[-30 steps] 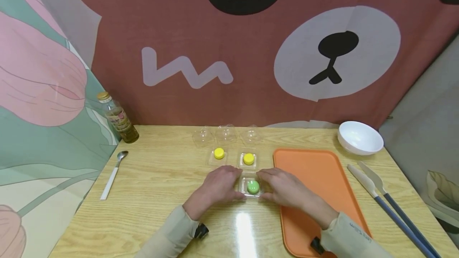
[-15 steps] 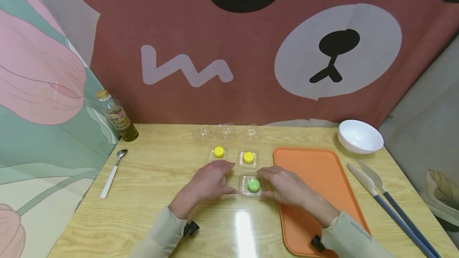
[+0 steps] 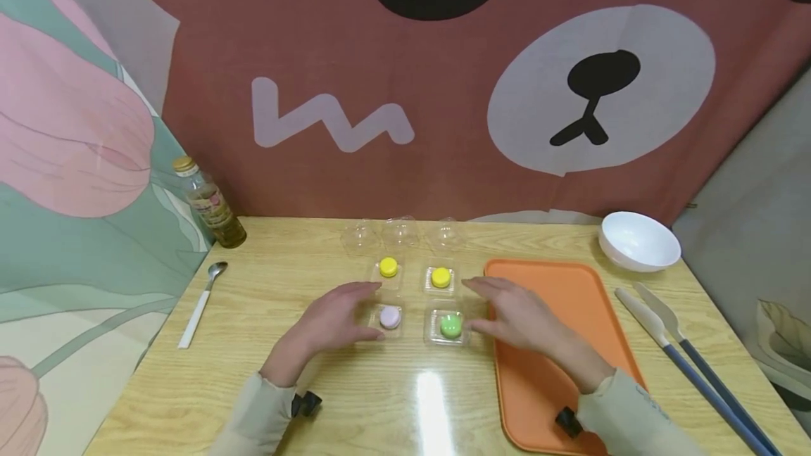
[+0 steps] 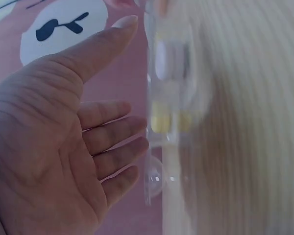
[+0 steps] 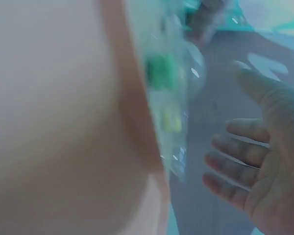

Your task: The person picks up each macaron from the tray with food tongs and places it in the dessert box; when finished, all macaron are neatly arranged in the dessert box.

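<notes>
Wooden table [image 3: 266, 287] bears four clear trays [image 3: 433, 329], each holding one macaron [image 3: 451, 326].

Clock centred on the 4 rounds on 1 table [image 3: 266, 350]: 2 yellow rounds [image 3: 388, 267] at 11 & 1, 1 lilac round [image 3: 390, 317] at 7, 1 green round [image 3: 451, 326] at 5. Clear bases [image 3: 434, 328]: 4, i.e. 1 per round. Clear domes [image 3: 400, 232] at 12: prob. 3, tho thin plastic's hard to make out. Also 1 orange tray [image 3: 538, 393] at 4, 1 white bowl [image 3: 638, 243] at 2, 1 bottle [image 3: 217, 211] at 10, 1 spoon [image 3: 200, 309] at 9, 2 blue-handled knives [image 3: 678, 359] at 4. L hand [image 3: 332, 319] + R hand [image 3: 522, 312] = 2 hands.
</notes>
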Action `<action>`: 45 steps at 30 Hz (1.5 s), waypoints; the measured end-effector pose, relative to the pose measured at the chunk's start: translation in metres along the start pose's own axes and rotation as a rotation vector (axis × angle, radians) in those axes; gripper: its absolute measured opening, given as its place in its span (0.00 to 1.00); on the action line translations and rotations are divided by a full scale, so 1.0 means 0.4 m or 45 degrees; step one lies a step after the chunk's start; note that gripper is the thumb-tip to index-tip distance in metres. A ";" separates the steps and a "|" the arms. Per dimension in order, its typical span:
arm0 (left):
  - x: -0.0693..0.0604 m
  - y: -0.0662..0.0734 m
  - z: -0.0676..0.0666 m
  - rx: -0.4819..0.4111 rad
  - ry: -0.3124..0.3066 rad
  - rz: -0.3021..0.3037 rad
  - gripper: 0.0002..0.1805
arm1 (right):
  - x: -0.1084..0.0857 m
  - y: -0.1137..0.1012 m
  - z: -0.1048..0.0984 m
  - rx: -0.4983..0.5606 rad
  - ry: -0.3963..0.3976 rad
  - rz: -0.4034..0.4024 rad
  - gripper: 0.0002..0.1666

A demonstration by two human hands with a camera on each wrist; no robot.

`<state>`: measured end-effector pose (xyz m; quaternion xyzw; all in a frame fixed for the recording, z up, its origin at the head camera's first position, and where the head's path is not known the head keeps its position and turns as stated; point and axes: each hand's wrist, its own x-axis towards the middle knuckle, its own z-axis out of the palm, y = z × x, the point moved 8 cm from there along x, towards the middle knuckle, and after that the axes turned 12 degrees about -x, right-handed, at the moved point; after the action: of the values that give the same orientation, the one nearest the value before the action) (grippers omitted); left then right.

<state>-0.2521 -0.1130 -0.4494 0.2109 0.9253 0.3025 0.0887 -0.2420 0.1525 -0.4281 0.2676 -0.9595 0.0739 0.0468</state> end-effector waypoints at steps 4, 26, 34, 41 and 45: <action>-0.016 -0.029 -0.007 -0.034 0.001 -0.031 0.46 | 0.034 0.070 -0.031 0.204 0.062 0.133 0.32; -0.014 -0.057 0.015 -0.203 -0.076 -0.081 0.44 | 0.254 0.277 0.121 1.322 -0.203 0.729 0.31; -0.013 -0.061 0.018 -0.209 -0.074 -0.088 0.43 | 0.275 0.277 0.163 1.423 -0.242 0.854 0.31; -0.014 -0.058 0.025 -0.216 -0.097 -0.089 0.43 | 0.279 0.279 0.195 1.454 -0.285 0.931 0.29; -0.015 -0.056 0.025 -0.221 -0.090 -0.088 0.43 | 0.289 0.270 0.200 1.473 -0.265 0.927 0.27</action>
<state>-0.2514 -0.1268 -0.4705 0.1808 0.8987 0.3704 0.1498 -0.4008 0.1717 -0.5046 -0.0838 -0.7941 0.5589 -0.2235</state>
